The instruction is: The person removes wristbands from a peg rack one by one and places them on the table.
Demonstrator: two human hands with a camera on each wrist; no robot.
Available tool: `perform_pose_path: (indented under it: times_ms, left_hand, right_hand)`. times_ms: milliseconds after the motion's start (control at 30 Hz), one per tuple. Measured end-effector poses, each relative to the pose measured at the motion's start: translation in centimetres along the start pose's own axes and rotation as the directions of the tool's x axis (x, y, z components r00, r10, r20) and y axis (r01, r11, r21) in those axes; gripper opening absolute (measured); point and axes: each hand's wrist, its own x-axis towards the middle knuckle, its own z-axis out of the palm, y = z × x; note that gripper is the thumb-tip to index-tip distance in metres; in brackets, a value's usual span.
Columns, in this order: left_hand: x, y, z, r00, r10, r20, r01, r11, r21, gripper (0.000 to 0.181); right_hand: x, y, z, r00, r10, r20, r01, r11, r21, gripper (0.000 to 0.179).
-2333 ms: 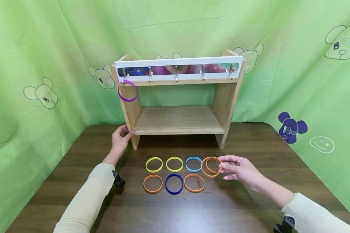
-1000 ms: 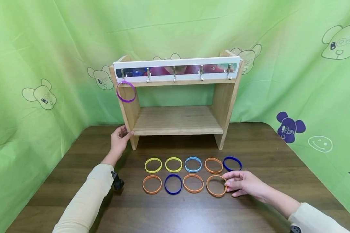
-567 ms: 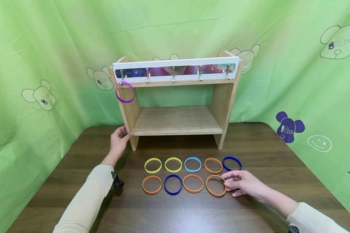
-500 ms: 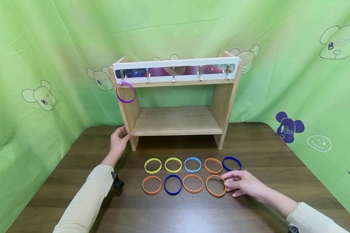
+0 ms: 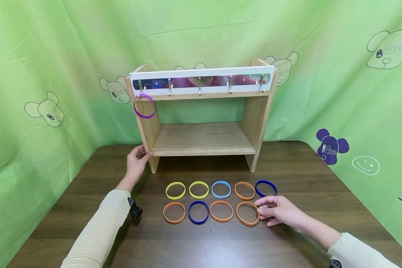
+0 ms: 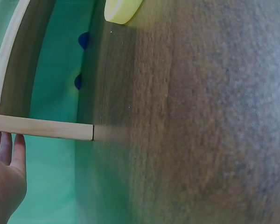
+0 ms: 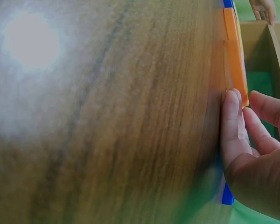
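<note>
In the head view my left hand (image 5: 135,163) grips the left side board of a small wooden shelf (image 5: 204,139), thumb on the front edge; the left wrist view has the fingers against the board's outer face. My right hand (image 5: 279,212) pinches the right edge of an orange wristband (image 5: 238,219) at the right of the front row. Left of it lie another orange wristband (image 5: 222,220), a dark blue one (image 5: 198,222) and an orange one (image 5: 174,222). Past the right hand, in the right wrist view, a blue band (image 7: 227,193) shows, partly hidden.
The back row has two yellow wristbands (image 5: 199,197), a light blue one (image 5: 221,197), an orange one (image 5: 245,198) and a dark blue one (image 5: 266,182). A purple wristband (image 5: 144,117) hangs on the leftmost of several metal hooks (image 5: 199,86). Green curtain (image 5: 201,29) surrounds the table (image 5: 174,245).
My right hand has brought the orange wristband from over the back row to the front row, uncovering the dark blue band behind. Both hands have stayed nearly still during the last second.
</note>
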Motion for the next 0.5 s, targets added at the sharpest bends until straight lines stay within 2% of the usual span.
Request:
perform_pose_path:
  times_ms: [233, 500]
  left_hand:
    - [0.0, -0.1, 0.0, 1.000, -0.006, -0.004, 0.006, 1.000, -0.001, 0.037]
    - [-0.1, 0.1, 0.0, 1.000, -0.010, 0.000, 0.010, 1.000, 0.005, 0.037]
  right_hand:
    - [0.0, -0.4, -0.2, 1.000, -0.003, 0.004, 0.003, 1.000, 0.017, 0.041]
    - [0.5, -2.0, -0.6, 0.999, -0.024, -0.036, 0.025, 0.999, 0.029, 0.044]
